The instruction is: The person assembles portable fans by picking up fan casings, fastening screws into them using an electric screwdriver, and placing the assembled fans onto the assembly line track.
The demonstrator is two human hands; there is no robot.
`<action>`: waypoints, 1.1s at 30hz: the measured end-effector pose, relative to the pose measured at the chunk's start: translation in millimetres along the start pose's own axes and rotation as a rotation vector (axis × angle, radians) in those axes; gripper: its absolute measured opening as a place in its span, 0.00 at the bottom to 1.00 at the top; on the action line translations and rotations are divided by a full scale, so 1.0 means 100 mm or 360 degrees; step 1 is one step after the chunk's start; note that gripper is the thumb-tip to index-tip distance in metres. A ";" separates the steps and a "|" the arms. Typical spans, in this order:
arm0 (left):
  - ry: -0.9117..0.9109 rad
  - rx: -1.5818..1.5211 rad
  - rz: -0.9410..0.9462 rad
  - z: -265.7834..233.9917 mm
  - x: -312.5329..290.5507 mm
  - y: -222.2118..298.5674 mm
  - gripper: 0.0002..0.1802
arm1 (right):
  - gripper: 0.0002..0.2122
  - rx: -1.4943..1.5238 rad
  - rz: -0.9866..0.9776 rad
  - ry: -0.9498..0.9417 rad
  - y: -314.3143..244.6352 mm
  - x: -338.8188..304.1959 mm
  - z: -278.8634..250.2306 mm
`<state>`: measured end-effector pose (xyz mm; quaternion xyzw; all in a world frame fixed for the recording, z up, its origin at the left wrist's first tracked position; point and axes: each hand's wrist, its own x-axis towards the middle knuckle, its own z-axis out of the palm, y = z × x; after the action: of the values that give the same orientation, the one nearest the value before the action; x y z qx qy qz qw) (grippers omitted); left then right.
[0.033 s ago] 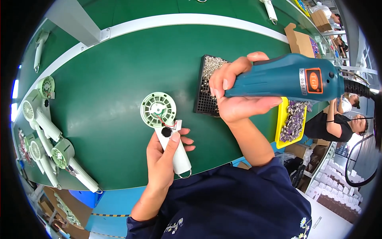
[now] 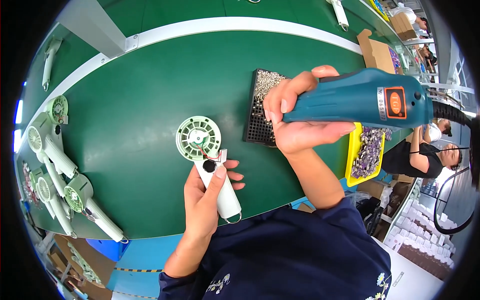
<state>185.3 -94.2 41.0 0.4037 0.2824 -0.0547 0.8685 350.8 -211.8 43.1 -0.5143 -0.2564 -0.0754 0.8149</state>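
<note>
My left hand (image 2: 202, 205) is closed round the white handle of a small handheld fan (image 2: 227, 197), thumb on top beside a round black button. The fan's round pale-green head points away from me, showing its ribbed housing, red and green wires and a small white connector. In my right hand (image 2: 295, 115) is a teal electric screwdriver (image 2: 350, 100), held nearly level with its cable end to the right. Its bit is hidden by my fingers. Below and behind that hand lies a black perforated tray (image 2: 260, 130) heaped with small silvery screws (image 2: 270, 82).
Several similar fans (image 2: 75, 197) are piled at the left of the green table (image 2: 150, 85). A yellow tray (image 2: 351, 155) of small metal and purple parts stands at the right, near a cardboard box (image 2: 375, 52). A black cable (image 2: 452, 112) runs from the screwdriver. Another person (image 2: 420, 157) sits beyond.
</note>
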 end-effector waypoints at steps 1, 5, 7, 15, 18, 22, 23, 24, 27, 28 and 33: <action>-0.0004 -0.0010 -0.0006 0.00 0.00 0.01 0.18 | 0.44 -0.0013 0.0014 0.0026 -0.02 0.01 0.00; -0.0062 -0.0035 -0.0040 -0.02 0.02 0.04 0.18 | 0.43 0.0017 0.0013 0.0052 -0.03 0.02 -0.01; -0.0076 -0.0027 -0.0041 -0.02 0.02 0.04 0.18 | 0.43 0.0044 -0.0020 0.0021 0.00 0.02 -0.02; -0.0102 -0.0032 -0.0035 -0.03 0.03 0.03 0.19 | 0.43 -0.0025 0.0028 0.0064 -0.03 0.01 0.03; -0.0107 -0.0006 -0.0035 -0.02 0.03 0.05 0.19 | 0.44 -0.0074 0.0064 0.0026 -0.02 0.02 0.03; -0.0143 -0.0003 -0.0040 -0.02 0.02 0.09 0.20 | 0.45 -0.0150 0.0192 -0.0140 -0.02 -0.01 0.04; -0.0160 -0.0016 -0.0077 -0.01 0.03 0.10 0.20 | 0.45 -0.0151 0.0189 -0.0143 0.00 -0.02 0.02; -0.0179 -0.0029 -0.0112 -0.01 0.04 0.12 0.20 | 0.45 -0.0150 0.0083 -0.0255 0.02 -0.02 -0.02; -0.0228 -0.0054 -0.0149 -0.05 0.06 0.13 0.20 | 0.46 -0.0267 0.0081 -0.0252 0.01 -0.04 0.02; -0.0220 -0.0028 -0.0118 -0.05 0.07 0.11 0.20 | 0.45 -0.0209 0.0041 -0.0219 0.01 -0.03 0.03; -0.0201 -0.0020 -0.0009 -0.05 0.06 0.05 0.20 | 0.43 0.0090 -0.0115 -0.0204 -0.13 0.08 0.13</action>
<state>189.4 -86.6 38.6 0.3933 0.2286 -0.0807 0.8869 348.2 -205.5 61.6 -0.4854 -0.3285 -0.0645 0.8076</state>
